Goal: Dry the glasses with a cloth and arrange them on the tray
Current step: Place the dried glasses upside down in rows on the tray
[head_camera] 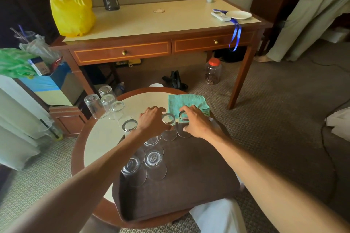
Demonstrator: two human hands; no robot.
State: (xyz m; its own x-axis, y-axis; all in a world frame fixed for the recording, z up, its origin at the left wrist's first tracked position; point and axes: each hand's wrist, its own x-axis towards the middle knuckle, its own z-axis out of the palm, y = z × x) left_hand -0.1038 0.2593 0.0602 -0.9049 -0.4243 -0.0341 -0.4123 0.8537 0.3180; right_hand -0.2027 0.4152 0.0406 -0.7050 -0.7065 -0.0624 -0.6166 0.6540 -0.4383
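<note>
Head view shows a round table (pixel 98 138) carrying a dark brown tray (pixel 189 176). On it, the left hand (pixel 151 122) grips 1 inverted glass (pixel 168 119), with fingers and thumb curled round its wall. The right hand (pixel 197 122) grips a second inverted glass (pixel 183 116) just beside it, thumb on the near side and fingers over the far side.

Both glasses stand side by side at the tray's far edge, which suggests the hands are squaring up a row. Nearer the person, 3 more glasses (pixel 153 159) stand mouth-down on the tray's left part, 1 partly hidden under the left forearm. The base-up position probably keeps the insides clean.

The teal cloth (pixel 187 101) lies folded on the table beyond the tray and is held by neither hand. No drying is under way, and both hands are free for placing.

At the table's left rim, 4 glasses (pixel 117 108) cluster apart from the tray, probably awaiting the cloth. 1 further glass (pixel 129 126) stands by the tray's far-left corner; whether it is on or off the tray cannot be told.
</note>
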